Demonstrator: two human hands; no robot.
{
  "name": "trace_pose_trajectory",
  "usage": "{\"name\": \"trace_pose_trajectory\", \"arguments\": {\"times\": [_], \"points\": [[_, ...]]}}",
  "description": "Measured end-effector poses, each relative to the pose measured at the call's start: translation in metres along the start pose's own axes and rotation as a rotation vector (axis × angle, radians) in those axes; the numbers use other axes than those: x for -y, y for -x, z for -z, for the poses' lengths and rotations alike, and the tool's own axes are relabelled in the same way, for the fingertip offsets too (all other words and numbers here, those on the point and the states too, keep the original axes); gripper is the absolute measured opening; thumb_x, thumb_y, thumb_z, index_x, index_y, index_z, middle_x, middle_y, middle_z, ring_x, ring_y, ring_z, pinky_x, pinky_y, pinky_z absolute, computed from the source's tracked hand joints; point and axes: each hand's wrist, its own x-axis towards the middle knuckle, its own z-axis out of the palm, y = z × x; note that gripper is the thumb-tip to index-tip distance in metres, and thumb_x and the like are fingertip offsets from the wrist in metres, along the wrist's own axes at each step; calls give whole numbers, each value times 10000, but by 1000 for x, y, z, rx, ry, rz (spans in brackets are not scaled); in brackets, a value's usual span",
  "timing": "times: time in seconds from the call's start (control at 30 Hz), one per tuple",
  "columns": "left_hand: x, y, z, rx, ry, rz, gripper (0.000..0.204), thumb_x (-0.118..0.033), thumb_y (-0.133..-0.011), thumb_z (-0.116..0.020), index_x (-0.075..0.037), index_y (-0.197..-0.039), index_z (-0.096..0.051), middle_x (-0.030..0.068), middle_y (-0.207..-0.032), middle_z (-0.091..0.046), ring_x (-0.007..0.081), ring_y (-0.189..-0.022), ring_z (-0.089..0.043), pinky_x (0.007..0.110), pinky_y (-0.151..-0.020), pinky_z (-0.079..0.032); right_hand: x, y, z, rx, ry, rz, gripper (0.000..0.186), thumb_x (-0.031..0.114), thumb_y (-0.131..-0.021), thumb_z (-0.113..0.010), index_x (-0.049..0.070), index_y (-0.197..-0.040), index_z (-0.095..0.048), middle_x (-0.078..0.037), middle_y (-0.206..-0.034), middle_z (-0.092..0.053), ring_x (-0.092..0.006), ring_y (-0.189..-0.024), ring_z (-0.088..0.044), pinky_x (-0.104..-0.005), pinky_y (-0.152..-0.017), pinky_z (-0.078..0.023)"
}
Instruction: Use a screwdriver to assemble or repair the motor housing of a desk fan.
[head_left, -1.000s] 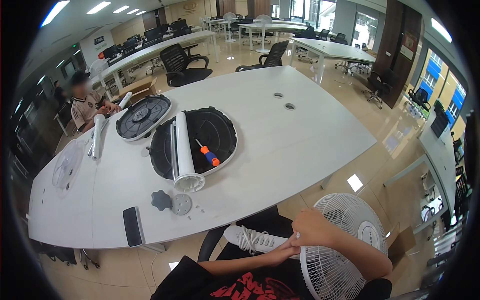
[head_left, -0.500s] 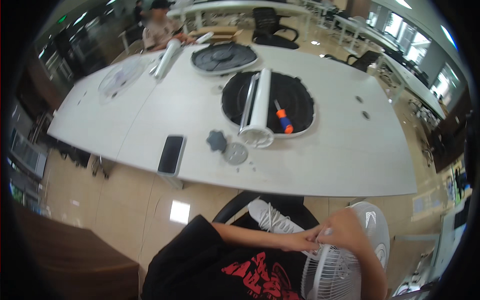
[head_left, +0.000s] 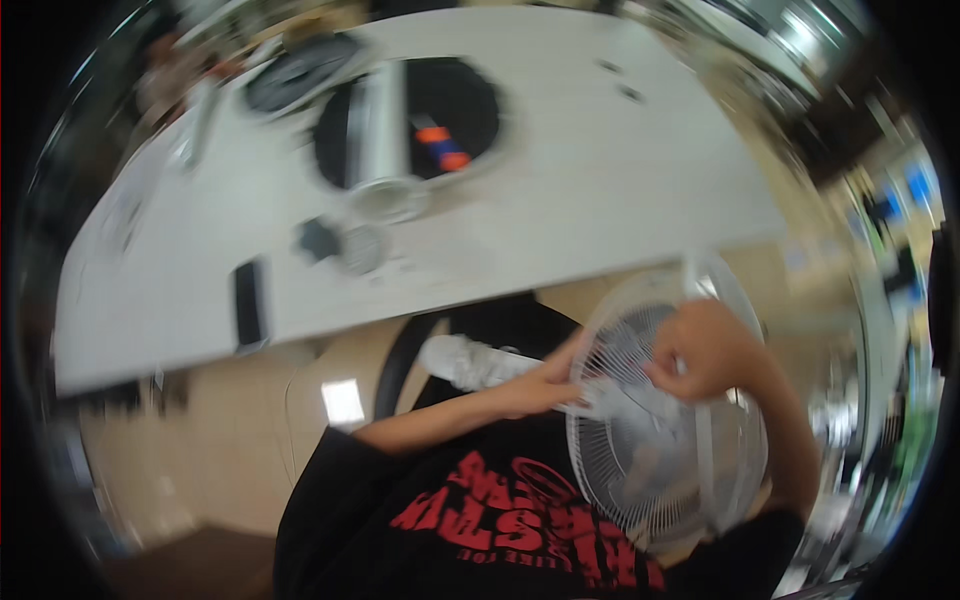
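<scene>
A white fan head (head_left: 640, 470) with a wire grille rests tilted on my lap, its round face turned up toward me. My left hand (head_left: 545, 388) is closed on the near-left rim of the fan grille, partly behind the wires. Over the upper part of the grille, my right hand (head_left: 705, 350) is curled with thumb and fingers pinched together. Whatever sits in that pinch is too blurred to make out.
On the white table (head_left: 560, 180) lie a white column (head_left: 385, 130), an orange-and-blue screwdriver (head_left: 440, 147), a black round base (head_left: 460, 100), a grey star-shaped knob (head_left: 318, 240), a metal disc (head_left: 362, 248) and a phone (head_left: 250, 303). Another person (head_left: 165, 80) sits at the far left.
My view has swung right and down. The fan has turned so its grille face shows more fully. My right hand has come away from the left and is raised over the grille.
</scene>
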Motion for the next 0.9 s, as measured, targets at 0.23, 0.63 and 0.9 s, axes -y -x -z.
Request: {"name": "trace_pose_trajectory", "arguments": {"times": [0.23, 0.63, 0.9], "points": [[-19, -7, -12, -17, 38, 122, 1068, 136, -864, -508, -239, -1692, 52, 164, -1743, -46, 387, -1525, -342, 526, -1120, -483, -7, 111, 56, -270, 46, -74, 361, 135, -811, -722, 107, -540, -486, -31, -520, -460, -290, -526, -417, -408, -649, -358], [-14, -16, -13, -99, 81, 137, 1045, 130, -802, -474, -194, -1696, -41, 168, -1679, -229, 396, -1470, -430, 586, -1081, -521, -64, 534, 47, -1014, -362, -789, 233, 215, -1026, -635, -7, -1029, -708, -51, -841, -637, -77, -619, -501, -254, -555, -350], [-27, -27, -30, -196, 15, 170, 1027, 114, -797, -478, -168, -1693, -63, 170, -1636, -279, 391, -1460, -446, 591, -1084, -520, -95, 613, 41, -1231, -31, -744, 255, 229, -1022, -652, 10, -1132, -723, -57, -875, -661, -85, -657, -535, -249, -592, -380]]}}
